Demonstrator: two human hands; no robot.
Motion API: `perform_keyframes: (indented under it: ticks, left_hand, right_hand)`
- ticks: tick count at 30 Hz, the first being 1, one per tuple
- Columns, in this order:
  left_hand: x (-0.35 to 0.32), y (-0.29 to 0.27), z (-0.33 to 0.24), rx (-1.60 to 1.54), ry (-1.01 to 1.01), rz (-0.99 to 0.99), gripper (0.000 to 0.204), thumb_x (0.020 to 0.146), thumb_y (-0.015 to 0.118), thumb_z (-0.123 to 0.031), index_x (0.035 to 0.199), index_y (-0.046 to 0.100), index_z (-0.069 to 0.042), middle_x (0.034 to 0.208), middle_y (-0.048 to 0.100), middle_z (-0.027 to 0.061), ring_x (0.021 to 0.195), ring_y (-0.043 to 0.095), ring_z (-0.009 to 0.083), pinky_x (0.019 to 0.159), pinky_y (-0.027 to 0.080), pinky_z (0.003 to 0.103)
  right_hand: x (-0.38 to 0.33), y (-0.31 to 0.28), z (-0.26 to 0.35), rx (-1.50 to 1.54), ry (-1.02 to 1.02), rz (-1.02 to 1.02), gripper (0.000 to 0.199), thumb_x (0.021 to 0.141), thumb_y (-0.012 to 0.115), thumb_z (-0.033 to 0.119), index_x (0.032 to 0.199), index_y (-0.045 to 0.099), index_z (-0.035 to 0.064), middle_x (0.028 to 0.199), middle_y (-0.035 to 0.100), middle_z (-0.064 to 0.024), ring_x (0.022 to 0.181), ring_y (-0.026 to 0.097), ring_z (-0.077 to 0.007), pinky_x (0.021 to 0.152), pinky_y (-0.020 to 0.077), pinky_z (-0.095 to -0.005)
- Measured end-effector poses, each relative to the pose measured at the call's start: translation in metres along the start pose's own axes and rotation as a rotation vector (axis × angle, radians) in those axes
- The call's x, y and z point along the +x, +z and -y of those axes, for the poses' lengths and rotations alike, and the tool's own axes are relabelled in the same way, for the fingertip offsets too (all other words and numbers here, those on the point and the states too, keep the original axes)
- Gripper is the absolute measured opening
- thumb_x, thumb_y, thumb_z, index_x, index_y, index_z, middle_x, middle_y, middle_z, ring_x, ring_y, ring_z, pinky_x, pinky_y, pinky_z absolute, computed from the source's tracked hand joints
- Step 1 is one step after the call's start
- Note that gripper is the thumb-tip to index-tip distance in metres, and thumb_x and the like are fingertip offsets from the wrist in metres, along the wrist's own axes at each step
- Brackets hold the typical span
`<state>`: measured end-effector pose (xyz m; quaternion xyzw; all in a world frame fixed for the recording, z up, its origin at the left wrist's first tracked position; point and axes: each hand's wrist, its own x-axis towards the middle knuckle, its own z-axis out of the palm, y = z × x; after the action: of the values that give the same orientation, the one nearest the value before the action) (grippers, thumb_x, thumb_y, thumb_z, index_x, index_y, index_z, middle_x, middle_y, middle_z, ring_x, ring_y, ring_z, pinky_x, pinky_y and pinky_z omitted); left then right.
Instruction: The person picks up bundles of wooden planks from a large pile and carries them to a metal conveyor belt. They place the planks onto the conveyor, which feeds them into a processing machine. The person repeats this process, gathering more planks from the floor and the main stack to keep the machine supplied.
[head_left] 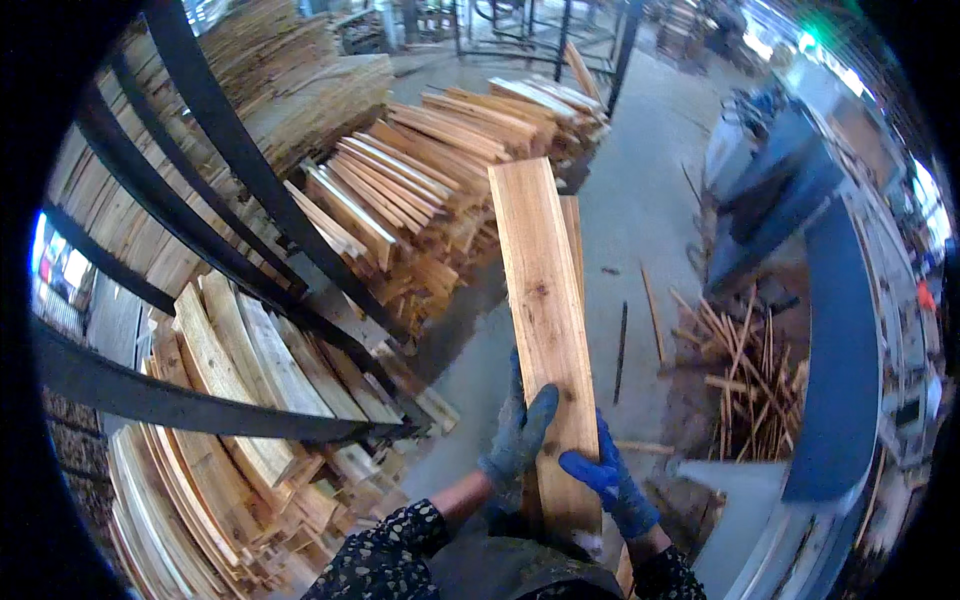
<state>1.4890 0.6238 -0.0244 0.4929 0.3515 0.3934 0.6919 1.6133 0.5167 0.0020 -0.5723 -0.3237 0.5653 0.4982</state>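
A wooden board (541, 290) with a few dark knots stands out in front of my body, its far end raised. My left hand (520, 430), in a grey-blue work glove, grips its left edge with the thumb over the face. Along the right edge, lower down, my right hand (612, 480) in a brighter blue glove holds it too, thumb on the face. Behind the board shows the edge of a second piece of wood (573, 235); whether I hold that as well is hard to see. The fingers beneath are mostly hidden.
Dark metal rack bars (215, 120) cross the left side, with stacked boards (240, 370) between and below them. Farther ahead lie rows of cut boards (400, 180). To the right, thin wood offcuts (750, 370) are heaped beside a blue-grey machine (840, 350).
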Motion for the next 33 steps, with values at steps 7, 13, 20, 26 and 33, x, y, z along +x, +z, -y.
perform_keyframes:
  ticks: [7, 13, 20, 26, 33]
  left_hand:
    - [0.133, -0.003, -0.011, 0.476, 0.299, -0.044, 0.078, 0.091, 0.063, -0.024, 0.146, 0.013, -0.001, 0.14, 0.036, 0.0158, 0.127, 0.039, 0.0239, 0.106, 0.033, 0.036]
    - [0.191, -0.025, -0.002, 0.023, 0.058, -0.072, 0.084, 0.091, 0.062, -0.025, 0.149, 0.006, -0.003, 0.148, 0.027, 0.0154, 0.135, 0.029, 0.0227, 0.11, 0.028, 0.036]
    - [0.223, -0.08, 0.015, -0.282, -0.222, -0.443, 0.032, 0.094, 0.06, -0.021, 0.117, 0.041, -0.011, 0.09, 0.041, -0.0019, 0.076, 0.042, 0.011, 0.063, 0.034, 0.027]
    - [0.284, -0.132, 0.001, -0.397, -0.17, -0.503, 0.015, 0.094, 0.057, -0.018, 0.108, 0.053, -0.013, 0.063, 0.045, -0.0049, 0.049, 0.046, 0.0105, 0.045, 0.04, 0.028]
    - [0.297, -0.186, -0.034, -0.109, -0.228, -0.671, 0.049, 0.091, 0.064, -0.023, 0.131, 0.049, 0.001, 0.118, 0.059, 0.0054, 0.106, 0.054, 0.013, 0.093, 0.042, 0.027]
  right_hand:
    - [0.145, -0.059, 0.034, 0.068, -0.011, 0.189, 0.068, 0.082, 0.067, 0.008, 0.142, 0.035, 0.0047, 0.125, 0.053, -0.0083, 0.112, 0.053, -0.0193, 0.095, 0.0449, -0.033]
    - [0.229, -0.07, 0.068, 0.081, 0.075, 0.276, 0.068, 0.083, 0.067, 0.008, 0.142, 0.033, 0.003, 0.13, 0.051, -0.0105, 0.114, 0.052, -0.0189, 0.096, 0.0453, -0.0335]
    - [0.37, -0.024, 0.145, -0.284, -0.207, 0.422, 0.073, 0.081, 0.069, 0.014, 0.142, 0.033, -0.001, 0.133, 0.049, -0.013, 0.119, 0.049, -0.0212, 0.1, 0.0397, -0.0343]
    - [0.581, 0.039, 0.158, -1.037, -0.768, 0.271, 0.067, 0.084, 0.065, 0.023, 0.14, 0.036, -0.0022, 0.139, 0.043, -0.0236, 0.129, 0.041, -0.0382, 0.105, 0.0361, -0.0422]
    - [0.657, 0.1, 0.061, -1.058, -0.774, 0.471, 0.052, 0.082, 0.064, 0.018, 0.129, 0.049, 0.0028, 0.129, 0.051, -0.0221, 0.126, 0.043, -0.0384, 0.103, 0.039, -0.0439]
